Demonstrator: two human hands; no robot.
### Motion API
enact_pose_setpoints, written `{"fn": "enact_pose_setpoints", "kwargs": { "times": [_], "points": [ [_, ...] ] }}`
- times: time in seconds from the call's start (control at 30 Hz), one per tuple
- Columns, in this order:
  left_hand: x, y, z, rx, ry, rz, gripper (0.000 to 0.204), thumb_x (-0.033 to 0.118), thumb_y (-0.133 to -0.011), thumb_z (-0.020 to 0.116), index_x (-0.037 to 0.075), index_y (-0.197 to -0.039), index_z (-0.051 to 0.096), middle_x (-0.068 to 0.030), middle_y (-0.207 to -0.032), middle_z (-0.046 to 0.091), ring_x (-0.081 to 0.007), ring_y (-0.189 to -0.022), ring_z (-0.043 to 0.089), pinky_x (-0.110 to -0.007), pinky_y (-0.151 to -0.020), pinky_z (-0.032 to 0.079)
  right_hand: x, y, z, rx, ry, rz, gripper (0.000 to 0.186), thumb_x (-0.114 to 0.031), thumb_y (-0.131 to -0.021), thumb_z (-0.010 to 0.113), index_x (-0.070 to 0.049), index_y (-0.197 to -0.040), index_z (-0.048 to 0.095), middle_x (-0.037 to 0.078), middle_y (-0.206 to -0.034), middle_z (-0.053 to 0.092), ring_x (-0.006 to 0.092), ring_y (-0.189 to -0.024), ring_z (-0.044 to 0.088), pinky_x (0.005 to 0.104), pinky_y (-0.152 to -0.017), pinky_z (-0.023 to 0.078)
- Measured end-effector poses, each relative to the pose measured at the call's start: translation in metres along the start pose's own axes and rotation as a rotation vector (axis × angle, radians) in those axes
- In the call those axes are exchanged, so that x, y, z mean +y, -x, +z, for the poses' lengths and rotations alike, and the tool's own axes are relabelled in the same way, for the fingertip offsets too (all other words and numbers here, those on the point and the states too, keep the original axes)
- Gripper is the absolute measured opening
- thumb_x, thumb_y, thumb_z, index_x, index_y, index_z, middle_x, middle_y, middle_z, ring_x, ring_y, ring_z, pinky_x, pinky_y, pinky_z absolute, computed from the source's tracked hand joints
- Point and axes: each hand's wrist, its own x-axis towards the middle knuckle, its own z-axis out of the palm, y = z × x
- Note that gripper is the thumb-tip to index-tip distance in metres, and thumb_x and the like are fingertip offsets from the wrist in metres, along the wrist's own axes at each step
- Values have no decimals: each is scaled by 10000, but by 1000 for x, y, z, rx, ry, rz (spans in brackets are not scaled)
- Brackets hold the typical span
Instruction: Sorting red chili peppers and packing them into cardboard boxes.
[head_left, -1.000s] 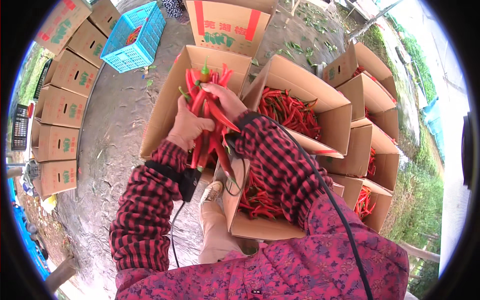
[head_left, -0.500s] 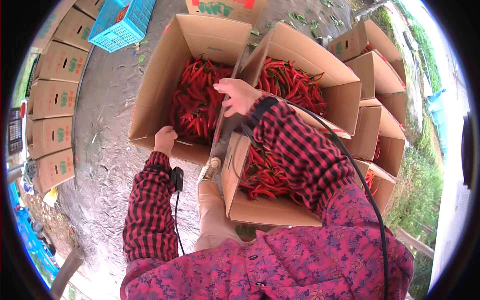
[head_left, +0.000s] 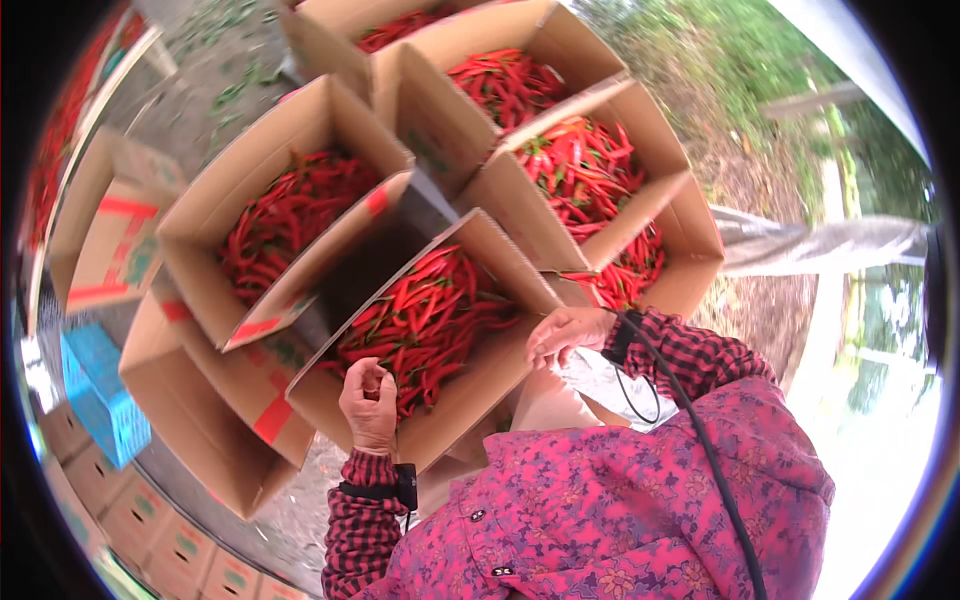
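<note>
- As far as can be seen, loaded only below the rim: open-topped brown cardboard box (head_left: 508, 268) in the middle foreground, with long glossy red chili peppers (head_left: 415, 330) heaped inside.
- Noted left hand (head_left: 370, 402) over the near-left edge of that heap, with fingers curled toward the thumb; grip drawn in, impossible to tell whether clamped on a pepper.
- Noted right hand (head_left: 568, 335) by the box's right-hand corner, with fingers bent; no pepper seen in the grip, impossible to tell whether fully together or touching cardboard.
- Found likewise loaded: second open-topped brown box (head_left: 195, 275) to the left, and cluster of open-topped brown boxes (head_left: 430, 120) beyond.
- Judged as remaining: unused depth above the peppers in both nearer boxes; tops not yet folded over.
- Also recorded: bright blue plastic crate (head_left: 100, 390) at far left, contents undetermined.
</note>
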Motion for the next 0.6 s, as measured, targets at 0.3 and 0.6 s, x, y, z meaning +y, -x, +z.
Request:
{"fn": "enact_pose_setpoints", "kwargs": {
  "times": [0.3, 0.6],
  "points": [
    [45, -90, 231, -499, -230, 235, 237, 16, -700, 597, 38, -929, 542, -22, -742, 547, -116, -651, 485, -240, -620, 414, 133, 199, -163, 875, -714, -571, 246, -154, -810, 549, -16, -1013, 544, 89, -870, 608, 168, -722, 601, 285, -602, 495],
    [57, -43, 405, -973, -19, -34, 231, 3, -726, 577, 17, -951, 528, -21, -760, 551, -58, -646, 487, -196, -583, 422, 186, 165, -270, 1985, -1491, -1077, 396, -169, -777, 562, -179, -1131, 385, -37, -777, 450, 80, -660, 423, 254, -524, 364]
  ]
}}
